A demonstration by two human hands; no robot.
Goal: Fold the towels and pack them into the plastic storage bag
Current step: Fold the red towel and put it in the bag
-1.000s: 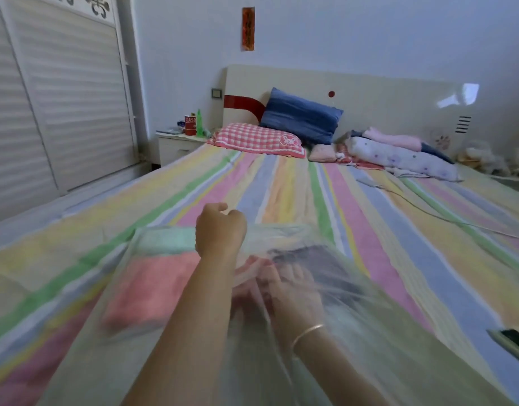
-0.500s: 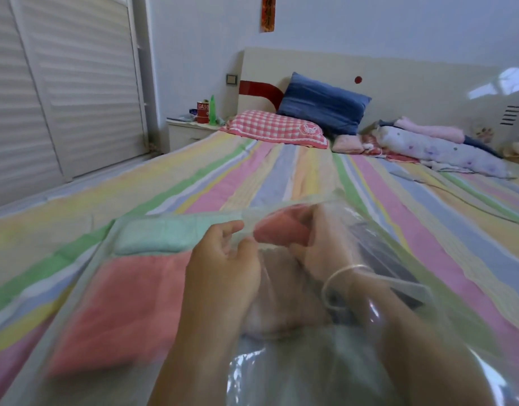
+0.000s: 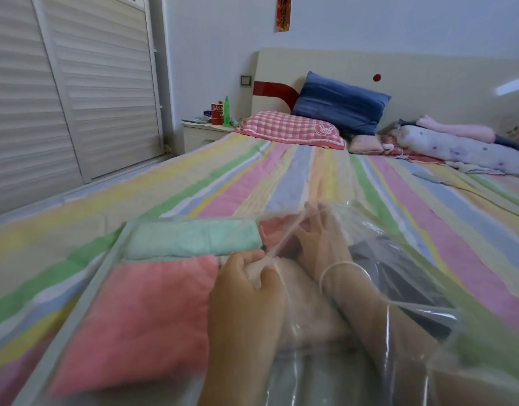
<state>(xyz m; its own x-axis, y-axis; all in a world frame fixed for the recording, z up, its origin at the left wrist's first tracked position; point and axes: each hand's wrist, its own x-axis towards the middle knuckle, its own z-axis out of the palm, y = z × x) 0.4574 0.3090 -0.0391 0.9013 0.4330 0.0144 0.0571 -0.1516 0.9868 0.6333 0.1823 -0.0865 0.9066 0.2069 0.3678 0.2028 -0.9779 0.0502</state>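
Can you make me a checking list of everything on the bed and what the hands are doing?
Surface: pastel striped bedsheet.
Job's things: clear plastic storage bag holding folded mint green towel, pink towel, dark grey towel.
Clutter: red checked pillow, blue pillow, rolled bedding.
Hands: left hand pinches bag's edge; right hand inside bag, fingers spread.
Cables: thin grey cable on sheet.
Surroundings: white louvred doors, white bedside table.
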